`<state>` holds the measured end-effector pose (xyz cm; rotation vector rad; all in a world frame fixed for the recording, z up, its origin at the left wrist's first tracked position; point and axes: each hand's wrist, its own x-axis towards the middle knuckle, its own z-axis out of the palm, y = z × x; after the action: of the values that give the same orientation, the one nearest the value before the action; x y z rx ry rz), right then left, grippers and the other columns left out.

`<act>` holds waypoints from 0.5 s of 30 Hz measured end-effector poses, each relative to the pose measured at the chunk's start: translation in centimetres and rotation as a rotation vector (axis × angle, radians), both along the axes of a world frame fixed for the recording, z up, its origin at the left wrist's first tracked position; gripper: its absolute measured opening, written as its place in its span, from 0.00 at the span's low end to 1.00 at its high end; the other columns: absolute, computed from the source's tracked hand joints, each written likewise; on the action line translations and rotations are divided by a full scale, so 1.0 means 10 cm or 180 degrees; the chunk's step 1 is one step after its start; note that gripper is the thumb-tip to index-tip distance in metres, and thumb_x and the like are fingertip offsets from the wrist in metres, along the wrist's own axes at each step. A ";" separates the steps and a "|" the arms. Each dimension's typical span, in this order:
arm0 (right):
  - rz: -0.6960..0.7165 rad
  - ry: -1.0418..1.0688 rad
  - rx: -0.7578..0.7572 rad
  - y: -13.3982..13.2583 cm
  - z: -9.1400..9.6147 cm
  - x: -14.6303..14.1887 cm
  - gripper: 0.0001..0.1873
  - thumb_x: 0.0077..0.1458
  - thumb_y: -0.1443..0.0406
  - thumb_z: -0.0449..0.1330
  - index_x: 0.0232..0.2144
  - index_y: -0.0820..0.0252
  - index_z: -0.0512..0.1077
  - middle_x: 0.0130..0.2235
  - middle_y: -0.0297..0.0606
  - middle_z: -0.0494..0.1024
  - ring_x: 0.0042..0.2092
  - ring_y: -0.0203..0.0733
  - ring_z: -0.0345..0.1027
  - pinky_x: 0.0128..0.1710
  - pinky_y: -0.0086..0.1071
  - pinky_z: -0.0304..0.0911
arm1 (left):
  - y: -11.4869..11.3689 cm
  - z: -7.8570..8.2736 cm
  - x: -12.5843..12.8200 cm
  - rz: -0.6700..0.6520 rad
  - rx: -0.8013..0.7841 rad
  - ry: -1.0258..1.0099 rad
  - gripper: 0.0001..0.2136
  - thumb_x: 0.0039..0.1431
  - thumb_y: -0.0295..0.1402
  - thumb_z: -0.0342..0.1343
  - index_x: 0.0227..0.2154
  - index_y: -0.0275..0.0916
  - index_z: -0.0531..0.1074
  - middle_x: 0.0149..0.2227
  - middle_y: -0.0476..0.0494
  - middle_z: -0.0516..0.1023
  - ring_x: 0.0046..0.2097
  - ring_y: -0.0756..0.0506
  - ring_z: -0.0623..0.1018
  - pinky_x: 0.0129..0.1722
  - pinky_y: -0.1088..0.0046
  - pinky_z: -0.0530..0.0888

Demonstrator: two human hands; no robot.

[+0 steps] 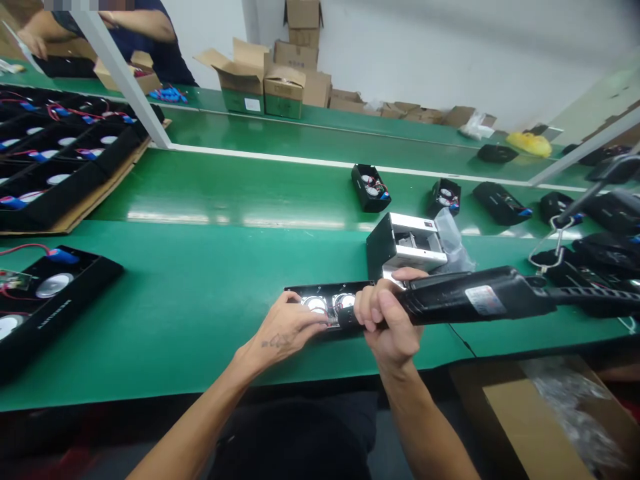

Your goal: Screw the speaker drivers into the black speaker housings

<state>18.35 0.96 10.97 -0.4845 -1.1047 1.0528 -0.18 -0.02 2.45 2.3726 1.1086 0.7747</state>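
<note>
In front of me on the green bench lies a black speaker housing (pixel 325 291), its inside facing up with two round silver speaker drivers showing. My left hand (pixel 284 327) grips the left end of this housing, fingers and thumb reaching over its edges. A black electric screwdriver (pixel 453 297) is wrapped in my right hand (pixel 393 320), held nearly level and hung from a metal hook. Its front end points left over the housing near my left fingertips; the tip itself is not clear. Behind my right hand stands a silver and black screw feeder (pixel 407 241).
Several open speaker housings (pixel 371 188) sit along the belt and crowd the right side. A larger housing (pixel 75 293) lies at left, below a stacked tray (pixel 80 180) of others. White frame posts (pixel 125 73) rise beyond. A co-worker (pixel 155 40) works at the far left.
</note>
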 end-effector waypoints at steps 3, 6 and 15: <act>-0.0043 -0.0033 0.0019 0.01 -0.01 0.00 0.14 0.64 0.71 0.57 0.48 0.49 0.67 0.23 0.20 0.61 0.18 0.29 0.53 0.18 0.26 0.56 | 0.00 -0.03 0.02 0.0092 0.0182 0.0018 0.14 0.75 0.42 0.52 0.39 0.47 0.82 0.29 0.54 0.81 0.30 0.50 0.74 0.51 0.61 0.65; -0.0042 -0.0088 0.0031 0.01 -0.02 -0.01 0.13 0.64 0.70 0.58 0.48 0.49 0.67 0.23 0.20 0.62 0.18 0.29 0.55 0.18 0.26 0.57 | 0.00 -0.06 0.04 0.0116 0.0259 0.0020 0.14 0.75 0.41 0.52 0.39 0.48 0.82 0.28 0.54 0.81 0.30 0.51 0.74 0.51 0.62 0.66; 0.0152 -0.0344 0.0136 -0.03 -0.04 -0.06 0.13 0.65 0.70 0.58 0.49 0.49 0.65 0.23 0.20 0.64 0.19 0.30 0.59 0.19 0.27 0.59 | 0.00 -0.05 0.01 0.0084 -0.0075 0.0021 0.15 0.61 0.47 0.67 0.47 0.48 0.78 0.31 0.54 0.82 0.33 0.47 0.77 0.54 0.57 0.66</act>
<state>17.78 0.64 10.61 -0.4874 -1.2371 1.0524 -0.07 -0.02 1.98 2.3471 1.1476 0.7592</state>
